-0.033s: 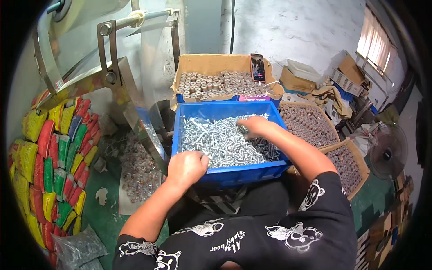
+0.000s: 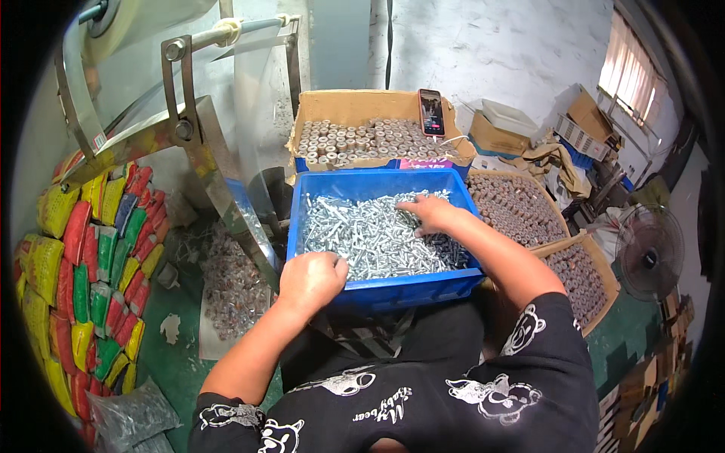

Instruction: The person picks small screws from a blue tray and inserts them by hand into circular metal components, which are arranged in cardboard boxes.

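Observation:
A blue plastic bin [image 2: 393, 290] stands in front of me, filled with loose shiny metal screws or bolts [image 2: 362, 234]. At its near left corner my left hand [image 2: 313, 281] is closed over the rim, its thumb toward the inside. The curled fingertips are hidden. My right hand [image 2: 432, 214] reaches over the far right part of the pile. Its index finger points left and the thumb is spread from it, just touching or above the metal pieces. Nothing shows in its grasp.
Behind the bin is a cardboard box [image 2: 362, 108] of small round rolls, with a phone [image 2: 431, 113] propped on it. More boxed rolls [image 2: 517, 208] stand to the right, near a fan [image 2: 649, 253]. Left are a metal frame [image 2: 200, 151] with film and stacked coloured bags [image 2: 98, 279].
The fingers of my right hand, dipped and blurred in the pile before, are now lifted and spread. My left hand stays at the bin's corner.

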A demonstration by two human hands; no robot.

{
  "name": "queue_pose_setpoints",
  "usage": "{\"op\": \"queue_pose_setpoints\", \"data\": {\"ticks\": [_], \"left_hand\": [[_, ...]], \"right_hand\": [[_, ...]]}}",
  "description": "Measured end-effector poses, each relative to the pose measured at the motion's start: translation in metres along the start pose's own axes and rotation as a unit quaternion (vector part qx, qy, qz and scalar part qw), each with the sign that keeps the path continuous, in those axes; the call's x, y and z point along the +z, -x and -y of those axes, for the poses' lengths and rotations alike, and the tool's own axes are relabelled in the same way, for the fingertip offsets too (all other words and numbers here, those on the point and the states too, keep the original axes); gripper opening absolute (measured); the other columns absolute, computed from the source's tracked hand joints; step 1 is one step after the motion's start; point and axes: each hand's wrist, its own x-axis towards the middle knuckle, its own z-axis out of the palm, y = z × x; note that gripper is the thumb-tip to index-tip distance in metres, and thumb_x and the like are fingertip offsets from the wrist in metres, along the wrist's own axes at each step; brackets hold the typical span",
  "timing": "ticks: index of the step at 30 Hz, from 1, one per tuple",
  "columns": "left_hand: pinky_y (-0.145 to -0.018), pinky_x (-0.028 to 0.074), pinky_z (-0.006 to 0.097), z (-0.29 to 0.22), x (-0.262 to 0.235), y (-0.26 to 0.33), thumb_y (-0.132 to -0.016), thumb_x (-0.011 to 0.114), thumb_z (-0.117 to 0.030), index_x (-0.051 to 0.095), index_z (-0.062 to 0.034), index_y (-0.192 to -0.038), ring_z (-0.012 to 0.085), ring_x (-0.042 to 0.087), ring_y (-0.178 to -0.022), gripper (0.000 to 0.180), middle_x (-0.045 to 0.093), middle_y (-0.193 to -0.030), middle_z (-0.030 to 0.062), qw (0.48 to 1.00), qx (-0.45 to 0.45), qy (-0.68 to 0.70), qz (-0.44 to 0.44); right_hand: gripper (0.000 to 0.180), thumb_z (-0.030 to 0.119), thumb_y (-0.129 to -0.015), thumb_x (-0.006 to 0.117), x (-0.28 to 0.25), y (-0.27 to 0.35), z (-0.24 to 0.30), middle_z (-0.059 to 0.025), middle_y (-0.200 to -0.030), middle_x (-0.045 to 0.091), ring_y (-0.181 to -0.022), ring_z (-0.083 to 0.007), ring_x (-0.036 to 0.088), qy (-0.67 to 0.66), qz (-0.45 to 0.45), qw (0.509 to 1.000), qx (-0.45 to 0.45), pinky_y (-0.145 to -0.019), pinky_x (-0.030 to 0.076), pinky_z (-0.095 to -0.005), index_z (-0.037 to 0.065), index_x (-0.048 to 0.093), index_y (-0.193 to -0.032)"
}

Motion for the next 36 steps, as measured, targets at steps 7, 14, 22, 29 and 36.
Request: {"op": "queue_pose_setpoints", "data": {"ticks": [7,14,22,29,36], "left_hand": [[-0.068,0.05,0.049,-0.008,0.001,-0.004,-0.084,0.054,-0.034,0.069,-0.0065,-0.071,0.0392,0.062,-0.07,0.034,0.063,-0.071,0.0203,1.0,-0.001,-0.018,0.001],[-0.066,0.051,0.05,-0.013,0.001,-0.002,-0.083,0.051,-0.028,0.066,-0.0042,-0.066,0.0404,0.062,-0.067,0.034,0.063,-0.069,0.021,1.0,0.009,-0.02,-0.018],[-0.064,0.05,0.049,-0.003,0.005,-0.005,-0.086,0.054,-0.03,0.068,-0.005,-0.069,0.0396,0.062,-0.066,0.033,0.063,-0.068,0.0212,0.999,0.017,-0.012,-0.026],[-0.06,0.051,0.047,0.008,0.008,-0.003,-0.085,0.055,-0.029,0.066,-0.0044,-0.065,0.0381,0.062,-0.061,0.034,0.062,-0.065,0.0186,0.996,0.055,0.047,-0.045],[-0.06,0.051,0.048,0.014,0.009,0.002,-0.085,0.056,-0.029,0.065,-0.005,-0.064,0.0377,0.063,-0.062,0.034,0.063,-0.064,0.0183,0.995,0.053,0.069,-0.052]], "right_hand": [[0.044,0.006,-0.071,0.074,0.033,-0.012,-0.03,-0.0183,-0.1,0.06,-0.097,-0.038,0.059,-0.111,-0.062,0.99,-0.062,-0.082,0.047,-0.0451,0.011,0.055,-0.111],[0.016,0.01,-0.075,0.069,0.047,-0.027,-0.053,-0.0198,-0.078,0.064,-0.079,-0.0382,0.064,-0.094,-0.121,0.986,-0.067,-0.069,0.049,-0.0451,0.003,0.063,-0.089],[0.011,0.009,-0.076,0.066,0.031,-0.024,-0.053,-0.0181,-0.079,0.066,-0.076,-0.0327,0.066,-0.211,-0.253,0.942,-0.062,-0.068,0.05,-0.0401,0.006,0.069,-0.086],[0.02,0.008,-0.094,0.054,0.004,-0.022,-0.055,-0.0075,-0.082,0.059,-0.057,-0.0097,0.047,-0.833,-0.126,0.516,0.155,-0.044,0.036,-0.0215,-0.004,0.057,-0.109],[0.016,0.013,-0.086,0.063,-0.024,-0.074,0.032,-0.0068,-0.063,0.06,-0.054,-0.0129,0.055,-0.432,-0.017,0.9,0.051,-0.047,0.042,-0.0281,0.0,0.069,-0.093]]}}
